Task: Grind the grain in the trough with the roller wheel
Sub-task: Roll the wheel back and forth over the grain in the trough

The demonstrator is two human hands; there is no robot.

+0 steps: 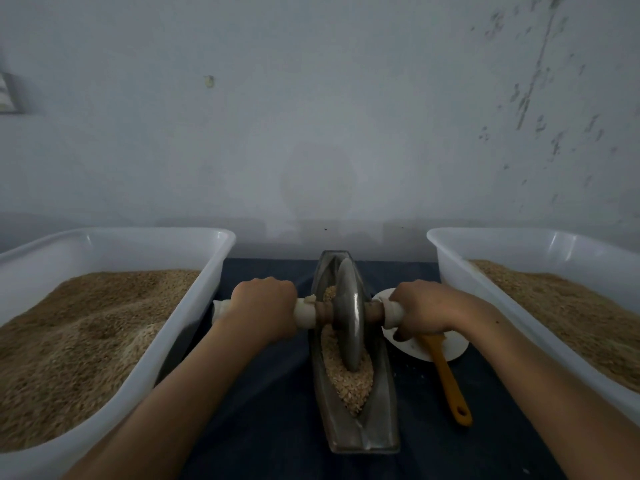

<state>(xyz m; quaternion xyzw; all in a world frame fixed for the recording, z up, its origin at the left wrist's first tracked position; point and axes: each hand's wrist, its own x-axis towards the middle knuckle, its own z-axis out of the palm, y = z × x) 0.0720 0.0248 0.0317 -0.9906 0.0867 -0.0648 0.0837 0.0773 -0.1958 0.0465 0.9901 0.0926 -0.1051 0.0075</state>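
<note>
A dark blue cloth [270, 393] covers the surface. On it stand two white tubs [194, 306] [450, 271], the metal trough [384, 393], and a white plate [446, 351].

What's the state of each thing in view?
Left hand: grips axle left of wheel.
Right hand: grips axle right of wheel.
Wheel: upright in trough, in grain.
Trough: partly filled.
Left bin: holds grain.
Right bin: holds grain.
Brush: on plate, untouched.
</note>
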